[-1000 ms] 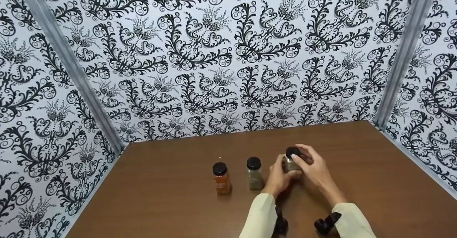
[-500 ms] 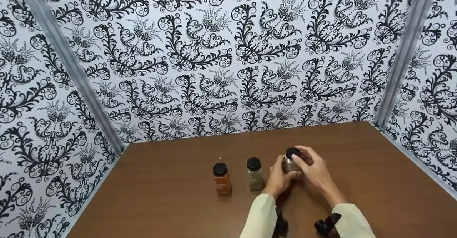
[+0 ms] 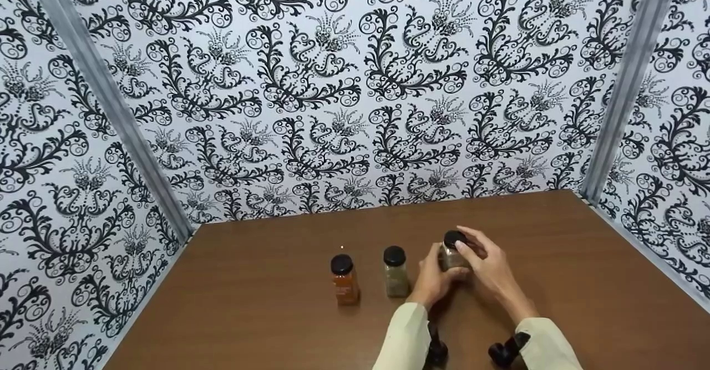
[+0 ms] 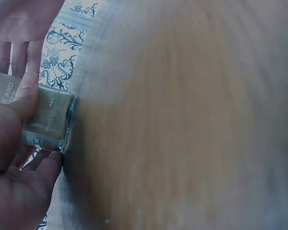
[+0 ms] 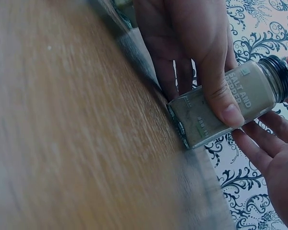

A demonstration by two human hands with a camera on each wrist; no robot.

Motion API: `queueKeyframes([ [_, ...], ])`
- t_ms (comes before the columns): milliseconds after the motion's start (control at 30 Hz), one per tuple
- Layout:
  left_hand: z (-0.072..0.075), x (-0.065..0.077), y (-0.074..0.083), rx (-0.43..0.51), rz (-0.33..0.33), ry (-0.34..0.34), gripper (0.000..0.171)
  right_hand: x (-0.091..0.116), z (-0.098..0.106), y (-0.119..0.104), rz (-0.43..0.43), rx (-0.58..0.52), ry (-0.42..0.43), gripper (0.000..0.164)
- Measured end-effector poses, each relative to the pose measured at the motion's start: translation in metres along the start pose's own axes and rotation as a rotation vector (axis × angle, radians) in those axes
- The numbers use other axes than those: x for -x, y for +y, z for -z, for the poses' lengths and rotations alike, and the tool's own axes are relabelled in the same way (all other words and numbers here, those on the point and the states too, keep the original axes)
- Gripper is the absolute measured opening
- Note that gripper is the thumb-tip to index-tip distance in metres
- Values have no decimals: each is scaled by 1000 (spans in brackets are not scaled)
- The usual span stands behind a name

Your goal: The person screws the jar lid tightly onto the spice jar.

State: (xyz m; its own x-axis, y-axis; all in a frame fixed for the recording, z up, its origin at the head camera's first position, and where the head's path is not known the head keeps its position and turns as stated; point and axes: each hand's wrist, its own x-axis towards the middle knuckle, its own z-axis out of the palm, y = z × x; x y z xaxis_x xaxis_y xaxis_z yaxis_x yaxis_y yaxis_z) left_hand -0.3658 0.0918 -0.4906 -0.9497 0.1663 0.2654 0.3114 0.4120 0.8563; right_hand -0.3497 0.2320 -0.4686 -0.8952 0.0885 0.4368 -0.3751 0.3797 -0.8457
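Note:
Held in both hands is a glass spice jar (image 3: 454, 259) with a black lid (image 3: 454, 239), its base at the tabletop. The left hand (image 3: 434, 275) grips the jar's body, its thumb laid across the printed side in the right wrist view. White lettering on the jar (image 5: 252, 93) reads "SALT AND PEPPER", and a pale powder shows inside. Thumb and fingers of the right hand (image 3: 491, 264) hold the lid from the right; in the right wrist view some of its fingers also lie beneath the jar. The left wrist view shows the jar's lower end (image 4: 50, 112), its lid out of sight.
Left of the hands stands a jar of green-grey seasoning (image 3: 396, 278), black-lidded and upright. Further left is a similar jar of orange-red spice (image 3: 345, 287). All are on a brown wooden table (image 3: 255, 303), enclosed by black-and-white patterned walls (image 3: 310, 92).

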Motion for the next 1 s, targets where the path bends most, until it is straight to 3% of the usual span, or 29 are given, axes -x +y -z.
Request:
queueKeyframes([
  [300,1,2,-1,-29,-91,-3,50,1,-1,-1,-24,-12,2,35],
  [633,2,2,1,-23,-55,-8,50,0,1,1,-8,-19,-2,42],
  [1000,1,2,-1,-29,-68,-12,50,1,1,-1,-17,-6,6,34],
])
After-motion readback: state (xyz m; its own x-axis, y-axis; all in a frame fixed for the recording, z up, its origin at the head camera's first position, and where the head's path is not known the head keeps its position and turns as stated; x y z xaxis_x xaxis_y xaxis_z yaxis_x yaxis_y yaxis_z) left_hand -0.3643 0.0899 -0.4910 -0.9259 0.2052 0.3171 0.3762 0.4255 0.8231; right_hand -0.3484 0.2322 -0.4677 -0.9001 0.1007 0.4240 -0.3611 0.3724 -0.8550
